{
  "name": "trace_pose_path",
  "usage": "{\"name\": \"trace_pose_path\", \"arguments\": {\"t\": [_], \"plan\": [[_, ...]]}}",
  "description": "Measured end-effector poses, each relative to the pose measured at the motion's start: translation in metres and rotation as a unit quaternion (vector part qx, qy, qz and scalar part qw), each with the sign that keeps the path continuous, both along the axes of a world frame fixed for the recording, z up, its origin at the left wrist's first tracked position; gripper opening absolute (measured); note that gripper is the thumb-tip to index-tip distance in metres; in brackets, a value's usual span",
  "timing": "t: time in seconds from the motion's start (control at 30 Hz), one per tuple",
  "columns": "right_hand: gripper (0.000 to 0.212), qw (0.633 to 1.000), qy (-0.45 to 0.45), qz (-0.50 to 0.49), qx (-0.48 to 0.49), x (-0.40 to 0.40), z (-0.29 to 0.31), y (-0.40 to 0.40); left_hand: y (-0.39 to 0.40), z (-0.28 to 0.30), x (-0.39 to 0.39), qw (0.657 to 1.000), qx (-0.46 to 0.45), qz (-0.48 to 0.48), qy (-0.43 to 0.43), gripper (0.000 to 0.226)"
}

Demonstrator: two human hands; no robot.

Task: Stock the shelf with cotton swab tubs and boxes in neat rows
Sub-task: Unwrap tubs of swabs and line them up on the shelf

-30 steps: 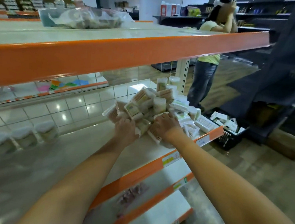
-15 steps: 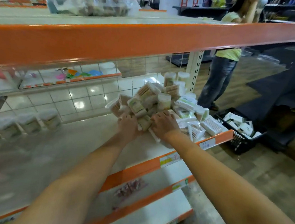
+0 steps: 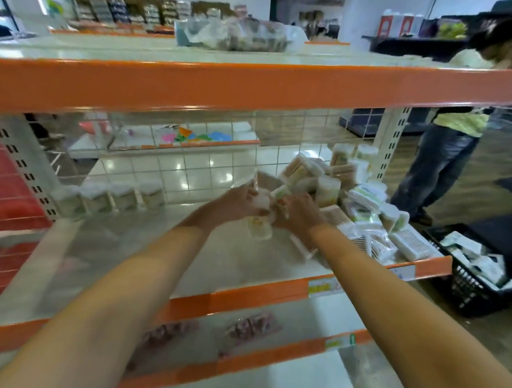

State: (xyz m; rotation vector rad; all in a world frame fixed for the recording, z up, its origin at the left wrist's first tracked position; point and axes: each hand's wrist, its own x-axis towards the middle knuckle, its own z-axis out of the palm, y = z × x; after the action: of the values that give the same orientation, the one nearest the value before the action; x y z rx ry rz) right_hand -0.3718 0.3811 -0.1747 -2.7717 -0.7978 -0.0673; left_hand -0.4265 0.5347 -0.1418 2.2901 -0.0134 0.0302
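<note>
A jumbled pile of cotton swab tubs and boxes [image 3: 352, 198] lies at the right end of the middle shelf [image 3: 158, 247]. My left hand [image 3: 239, 200] grips a clear swab tub [image 3: 259, 224] lifted off the pile's left edge. My right hand [image 3: 300, 212] sits right beside it, fingers curled on a small pack [image 3: 281, 192] at the pile. A short row of upright tubs [image 3: 110, 199] stands at the shelf's back left against the wire grid.
The orange-edged upper shelf [image 3: 256, 89] hangs low over the work area, with a plastic-wrapped tray [image 3: 233, 34] on top. A black basket [image 3: 481, 272] of white boxes stands on the floor at right. Another person [image 3: 447, 153] stands beyond the shelf end.
Both hands have drawn back slightly to the left from the pile, and the left hand now holds a tub clear of it. The view has swung left.
</note>
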Motion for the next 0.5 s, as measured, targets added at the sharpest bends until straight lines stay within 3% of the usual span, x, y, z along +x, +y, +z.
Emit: {"name": "trace_pose_path", "arguments": {"t": [0.1, 0.17, 0.27, 0.5], "plan": [[0.053, 0.995, 0.079, 0.048, 0.036, -0.013, 0.005, 0.011, 0.021, 0.006, -0.012, 0.998, -0.008, 0.005, 0.054, 0.057], [0.059, 0.976, 0.180, 0.083, 0.087, -0.026, 0.006, 0.018, 0.034, 0.004, -0.020, 0.996, -0.027, 0.013, 0.083, 0.061], [0.048, 0.951, 0.262, 0.114, 0.114, -0.039, -0.002, 0.029, 0.048, 0.001, -0.034, 0.994, -0.038, -0.001, 0.098, 0.057], [0.045, 0.937, 0.290, 0.106, 0.164, -0.069, -0.016, 0.061, 0.081, 0.000, -0.065, 0.992, -0.015, 0.001, 0.122, 0.054]]}}
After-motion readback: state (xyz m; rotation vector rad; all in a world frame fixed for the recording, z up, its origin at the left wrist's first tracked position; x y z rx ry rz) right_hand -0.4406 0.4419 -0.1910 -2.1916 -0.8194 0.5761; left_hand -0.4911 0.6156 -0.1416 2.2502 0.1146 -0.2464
